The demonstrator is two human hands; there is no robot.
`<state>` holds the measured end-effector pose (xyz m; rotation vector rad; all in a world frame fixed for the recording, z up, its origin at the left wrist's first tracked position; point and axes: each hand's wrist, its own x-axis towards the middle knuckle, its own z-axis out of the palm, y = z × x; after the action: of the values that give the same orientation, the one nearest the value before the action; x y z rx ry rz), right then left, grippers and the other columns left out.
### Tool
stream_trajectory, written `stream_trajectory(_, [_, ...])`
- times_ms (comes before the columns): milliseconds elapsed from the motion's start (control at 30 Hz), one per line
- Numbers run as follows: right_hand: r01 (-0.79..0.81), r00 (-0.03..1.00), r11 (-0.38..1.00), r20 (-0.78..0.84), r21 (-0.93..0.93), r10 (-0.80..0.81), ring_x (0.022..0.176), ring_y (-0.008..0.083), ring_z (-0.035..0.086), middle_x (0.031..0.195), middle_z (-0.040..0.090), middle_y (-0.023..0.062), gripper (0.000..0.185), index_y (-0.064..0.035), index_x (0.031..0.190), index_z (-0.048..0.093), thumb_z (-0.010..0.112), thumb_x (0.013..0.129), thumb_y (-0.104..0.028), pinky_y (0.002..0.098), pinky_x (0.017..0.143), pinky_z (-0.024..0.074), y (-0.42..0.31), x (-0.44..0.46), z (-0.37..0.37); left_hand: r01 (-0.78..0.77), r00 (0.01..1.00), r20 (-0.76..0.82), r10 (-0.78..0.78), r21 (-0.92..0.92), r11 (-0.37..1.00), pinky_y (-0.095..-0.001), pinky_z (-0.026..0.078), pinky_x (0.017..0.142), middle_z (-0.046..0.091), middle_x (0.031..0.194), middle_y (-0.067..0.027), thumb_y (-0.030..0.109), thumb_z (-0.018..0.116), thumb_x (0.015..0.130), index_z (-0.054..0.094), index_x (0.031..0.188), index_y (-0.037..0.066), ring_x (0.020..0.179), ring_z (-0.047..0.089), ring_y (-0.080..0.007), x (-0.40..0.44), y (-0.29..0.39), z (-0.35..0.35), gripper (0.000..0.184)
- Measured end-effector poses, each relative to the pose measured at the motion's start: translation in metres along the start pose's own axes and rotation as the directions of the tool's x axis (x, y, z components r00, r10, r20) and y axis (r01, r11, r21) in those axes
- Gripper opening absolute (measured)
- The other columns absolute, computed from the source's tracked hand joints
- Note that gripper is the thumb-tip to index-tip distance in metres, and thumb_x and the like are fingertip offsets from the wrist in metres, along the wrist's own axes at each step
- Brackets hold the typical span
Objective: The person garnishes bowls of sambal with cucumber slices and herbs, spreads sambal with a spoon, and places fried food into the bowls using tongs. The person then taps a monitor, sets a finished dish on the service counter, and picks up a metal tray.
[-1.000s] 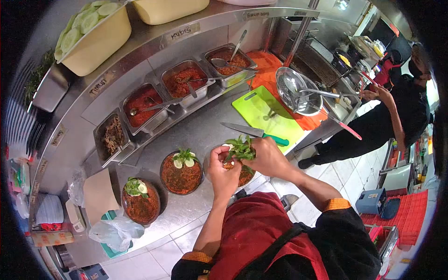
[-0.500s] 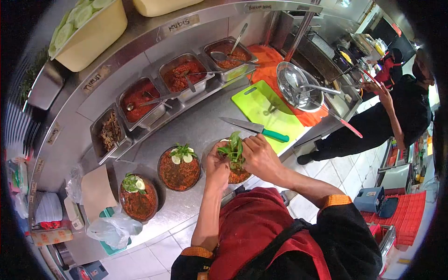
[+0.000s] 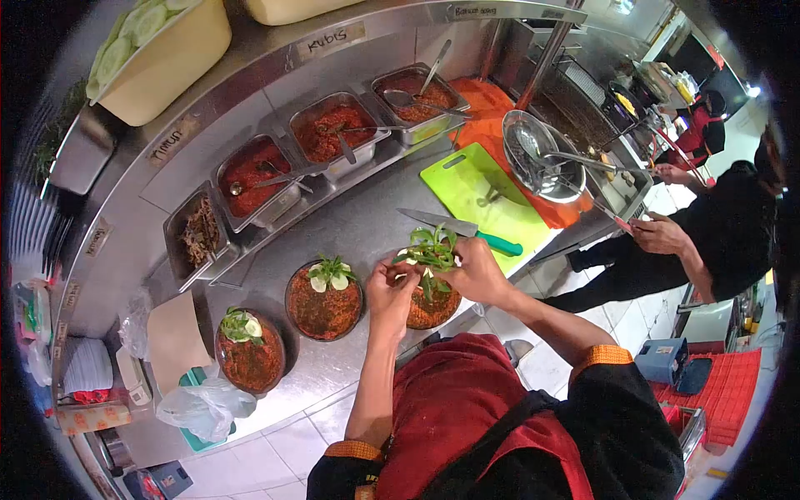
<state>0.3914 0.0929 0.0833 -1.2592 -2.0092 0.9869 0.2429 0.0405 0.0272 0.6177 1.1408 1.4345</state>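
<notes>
My left hand (image 3: 390, 292) and my right hand (image 3: 477, 273) are closed on a sprig of green leafy herbs (image 3: 435, 245) that looks like basil. They hold it over a dark round dish (image 3: 431, 312) of red-brown sauce with pale slices at its rim. To the left, two similar dishes of sauce, a middle one (image 3: 323, 307) and a far-left one (image 3: 250, 360), bear pale green slices and leaves. Just beyond my right hand, a green-handled knife (image 3: 498, 243) lies with its handle over the lime-green cutting board (image 3: 477, 196).
Steel pans of red sauce (image 3: 335, 133) and one of brown shreds (image 3: 198, 236) line the back. A metal bowl (image 3: 568, 179) with utensils stands beyond the board. A plastic bag (image 3: 208, 408) lies at left. At right, a co-worker (image 3: 700, 233) holds long utensils.
My hands have moved slightly apart and the herb leaves have spread and tilted between them. The co-worker's arms have come lower, towards the metal bowl.
</notes>
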Motion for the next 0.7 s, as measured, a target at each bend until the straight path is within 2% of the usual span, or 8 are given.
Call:
stream_trajectory(167, [0.109,0.993,0.992,0.043,-0.057,-0.106,0.064,0.041,0.058,0.069,0.059,0.0247,0.021,0.0054,0.078,0.063,0.072,0.068,-0.01,0.0406,0.056,0.0453,0.014,0.003,-0.001,0.006,1.0,0.004,-0.006,0.11,0.994,-0.0229,0.045,0.072,0.061,0.09,-0.0028,-0.002,0.058,0.085,0.063,0.094,-0.002,0.081,0.055,-0.0076,0.001,-0.006,-0.007,0.01])
stream_trajectory(233, [0.148,0.989,0.985,0.028,-0.091,-0.145,0.068,0.0446,0.058,0.069,0.058,0.026,0.02,0.0079,0.07,0.058,0.069,0.062,-0.007,0.0448,0.059,0.0473,0.004,0.005,-0.004,-0.086,0.996,0.053,0.071,0.365,0.927,-0.0225,0.043,0.064,0.06,0.084,-0.0006,-0.001,0.059,0.084,0.063,0.092,-0.002,0.074,0.052,-0.0057,0.003,-0.006,-0.011,0.009])
stream_trajectory(333, [0.068,0.998,0.976,0.01,-0.205,-0.067,0.069,0.0433,0.058,0.07,0.058,0.0245,0.021,0.0067,0.068,0.058,0.071,0.061,-0.009,0.0442,0.063,0.0474,-0.005,0.001,-0.002,-0.228,0.974,0.11,0.199,0.463,0.856,-0.0228,0.042,0.059,0.06,0.08,0.0006,-0.002,0.059,0.083,0.064,0.091,-0.002,0.068,0.05,-0.0051,0.002,-0.001,-0.006,0.009])
stream_trajectory(467, [0.252,0.966,0.934,0.008,-0.254,-0.259,0.076,0.0365,0.061,0.074,0.06,0.0204,0.024,0.0039,0.072,0.059,0.072,0.06,-0.012,0.0406,0.072,0.0457,-0.006,-0.001,0.004,-0.207,0.978,0.132,0.164,0.461,0.863,-0.0234,0.044,0.064,0.064,0.078,-0.0025,0.0,0.059,0.079,0.063,0.086,-0.004,0.07,0.055,-0.0081,0.0,0.0,-0.009,0.009])
stream_trajectory(533, [0.463,0.868,0.756,0.064,-0.463,-0.493,0.078,0.0297,0.057,0.077,0.057,0.0162,0.029,0.0016,0.071,0.056,0.075,0.058,-0.015,0.0369,0.074,0.0418,-0.007,-0.002,0.004,0.034,0.996,0.077,-0.039,0.061,0.998,-0.027,0.045,0.064,0.064,0.076,-0.0054,0.0,0.057,0.079,0.062,0.085,-0.004,0.069,0.055,-0.0106,-0.002,-0.002,-0.01,0.009])
stream_trajectory(567, [0.458,0.871,0.758,0.063,-0.464,-0.488,0.078,0.0297,0.057,0.077,0.057,0.0162,0.029,0.0016,0.071,0.056,0.075,0.058,-0.015,0.0369,0.074,0.0418,-0.007,-0.005,0.005,0.039,0.996,0.08,-0.044,0.062,0.997,-0.027,0.045,0.064,0.064,0.076,-0.0054,0.0,0.057,0.079,0.062,0.085,-0.004,0.069,0.055,-0.0106,-0.005,-0.002,-0.011,0.009])
stream_trajectory(633, [0.55,0.788,0.512,0.206,-0.66,-0.58,0.082,0.0249,0.056,0.08,0.055,0.0137,0.029,-0.0004,0.067,0.052,0.074,0.056,-0.016,0.0349,0.077,0.0396,-0.008,-0.008,0.004,-0.005,0.988,0.154,-0.01,0.098,0.995,-0.0216,0.04,0.06,0.06,0.078,-0.0006,-0.006,0.053,0.077,0.064,0.087,-0.002,0.067,0.05,-0.0072,-0.004,-0.001,-0.013,0.016])
stream_trajectory(700, [0.525,0.811,0.552,0.186,-0.648,-0.554,0.082,0.0253,0.059,0.08,0.058,0.0134,0.028,0.0007,0.076,0.056,0.072,0.059,-0.014,0.0358,0.077,0.042,-0.008,-0.011,0.006,-0.13,0.979,0.184,0.084,0.254,0.959,-0.0269,0.042,0.062,0.062,0.078,-0.0068,-0.003,0.054,0.076,0.062,0.087,-0.003,0.068,0.054,-0.0125,-0.003,0.001,-0.016,0.013])
